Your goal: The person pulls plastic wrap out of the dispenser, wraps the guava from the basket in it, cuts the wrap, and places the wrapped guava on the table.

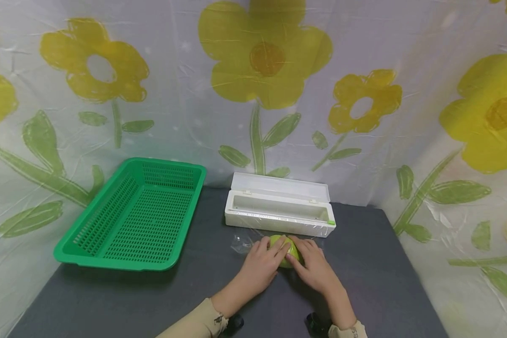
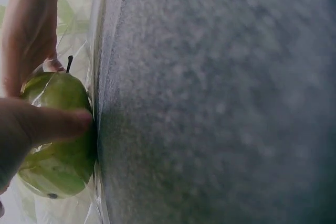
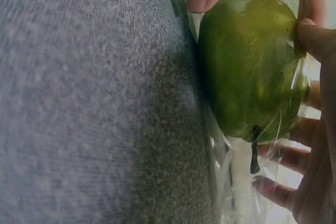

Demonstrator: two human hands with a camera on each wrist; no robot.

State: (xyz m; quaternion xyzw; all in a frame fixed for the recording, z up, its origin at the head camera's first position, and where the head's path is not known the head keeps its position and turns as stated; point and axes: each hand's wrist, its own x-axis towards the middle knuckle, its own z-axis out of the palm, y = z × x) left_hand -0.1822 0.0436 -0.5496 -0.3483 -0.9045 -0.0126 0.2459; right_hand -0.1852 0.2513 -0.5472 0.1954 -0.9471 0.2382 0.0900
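A green pear (image 1: 294,252) with a dark stem lies on the table with clear cling film (image 1: 241,245) over its skin. My left hand (image 1: 259,263) holds it from the left, with fingers across its top; in the left wrist view the thumb (image 2: 65,123) presses its side. From the right, my right hand (image 1: 317,270) grips the pear, its thumb (image 3: 317,38) on the film-covered skin and its fingers reaching behind. Just beyond the hands stands a white cling film box (image 1: 279,225) with its lid raised. Film lies between the box and the pear.
A green perforated basket (image 1: 141,225) stands at the left of the dark grey table (image 1: 372,263). Behind and at both sides hangs a flower-printed curtain (image 1: 177,126). A small green piece (image 1: 331,222) sits at the box's right front corner.
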